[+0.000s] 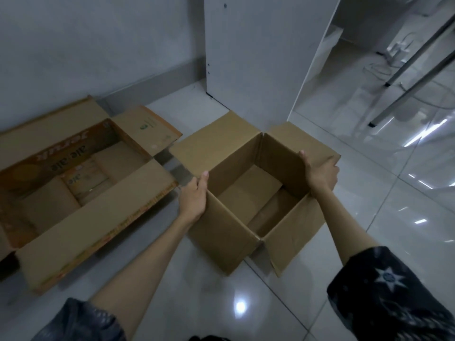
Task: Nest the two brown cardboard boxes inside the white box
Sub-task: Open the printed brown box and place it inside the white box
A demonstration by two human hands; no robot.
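A plain brown cardboard box stands open on the tiled floor at the centre, its flaps folded outward and nothing inside. My left hand grips its left wall, thumb over the top edge. My right hand grips the right wall, fingers on the outside. To the left lies a larger open cardboard box with orange print, holding a smaller printed carton inside. No white box is in view.
A grey wall runs behind the boxes. A white cabinet panel stands upright behind the centre box. Metal furniture legs stand at the far right on glossy white tiles.
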